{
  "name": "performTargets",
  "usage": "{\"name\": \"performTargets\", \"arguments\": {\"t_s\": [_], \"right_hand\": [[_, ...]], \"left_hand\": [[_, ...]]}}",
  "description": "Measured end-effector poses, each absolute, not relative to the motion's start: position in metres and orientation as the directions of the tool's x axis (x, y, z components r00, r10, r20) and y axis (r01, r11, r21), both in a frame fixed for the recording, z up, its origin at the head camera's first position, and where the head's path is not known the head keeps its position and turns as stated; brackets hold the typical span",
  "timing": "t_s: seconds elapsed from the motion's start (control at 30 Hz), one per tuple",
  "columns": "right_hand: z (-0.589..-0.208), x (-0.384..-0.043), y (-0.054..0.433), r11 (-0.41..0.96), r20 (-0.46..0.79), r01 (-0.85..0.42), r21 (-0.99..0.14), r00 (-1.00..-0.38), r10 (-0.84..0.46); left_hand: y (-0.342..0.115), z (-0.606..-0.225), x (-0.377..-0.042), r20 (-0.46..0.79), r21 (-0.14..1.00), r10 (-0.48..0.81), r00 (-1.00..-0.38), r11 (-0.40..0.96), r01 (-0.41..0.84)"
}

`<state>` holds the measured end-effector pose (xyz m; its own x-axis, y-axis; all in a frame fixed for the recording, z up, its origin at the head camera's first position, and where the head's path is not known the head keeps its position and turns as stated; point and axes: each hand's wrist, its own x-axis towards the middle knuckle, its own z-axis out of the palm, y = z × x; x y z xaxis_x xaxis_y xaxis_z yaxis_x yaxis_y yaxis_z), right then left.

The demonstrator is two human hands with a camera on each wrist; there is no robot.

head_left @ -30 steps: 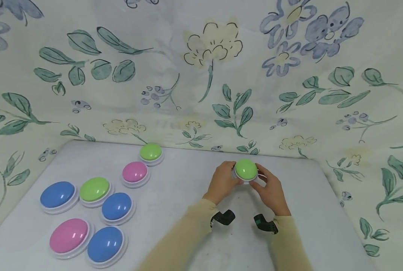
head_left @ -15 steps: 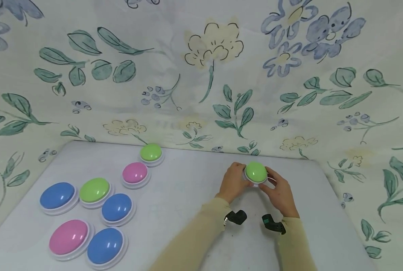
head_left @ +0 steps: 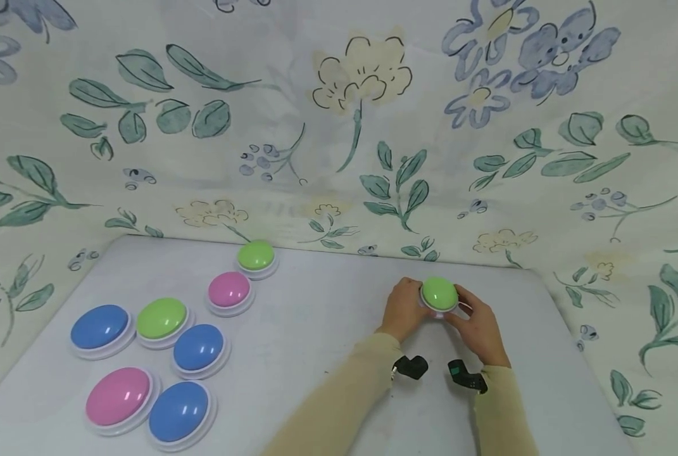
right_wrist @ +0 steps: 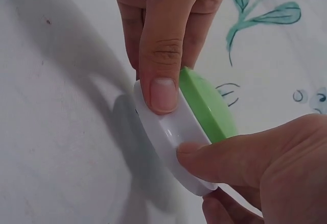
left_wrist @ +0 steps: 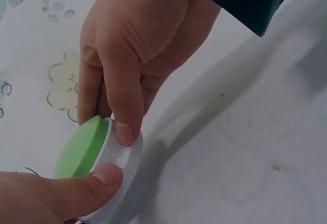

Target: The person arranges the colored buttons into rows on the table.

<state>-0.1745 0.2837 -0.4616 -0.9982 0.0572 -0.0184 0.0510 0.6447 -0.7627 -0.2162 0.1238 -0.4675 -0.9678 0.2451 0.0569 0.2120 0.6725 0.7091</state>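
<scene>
A green dome-topped push button (head_left: 439, 292) with a white base is held between both hands over the right part of the white table. My left hand (head_left: 402, 310) grips its left side and my right hand (head_left: 478, 330) its right side. In the left wrist view, both thumbs press the white rim of the button (left_wrist: 115, 155), the left hand (left_wrist: 61, 196) coming from the lower left. From the right wrist, the button (right_wrist: 171, 127) looks tilted, its shadow on the table beside it; the right hand (right_wrist: 271, 165) reaches in from the right.
Several more push buttons stand on the left of the table (head_left: 316, 316): a green one (head_left: 256, 255) at the back edge, a pink one (head_left: 228, 289), a blue one (head_left: 199, 348). Floral cloth (head_left: 287, 126) hangs behind the table and along its sides.
Both hands have moved to the right and slightly nearer with the green push button between them. The buttons on the left stay where they were.
</scene>
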Motion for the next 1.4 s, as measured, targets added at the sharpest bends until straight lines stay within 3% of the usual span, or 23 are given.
{"name": "performTargets", "arguments": {"t_s": [0.93,1.4], "right_hand": [[-0.477,-0.178,0.286,0.661,-0.067,0.104,-0.743,-0.994,0.08],[-0.463,-0.175,0.284,0.588,-0.106,0.155,-0.794,-0.987,0.118]], "left_hand": [[0.128,-0.471,-0.213,0.043,0.673,0.247,-0.968,0.709,0.21],[0.099,-0.468,-0.214,0.058,0.76,0.306,-0.95,0.604,0.241]]}}
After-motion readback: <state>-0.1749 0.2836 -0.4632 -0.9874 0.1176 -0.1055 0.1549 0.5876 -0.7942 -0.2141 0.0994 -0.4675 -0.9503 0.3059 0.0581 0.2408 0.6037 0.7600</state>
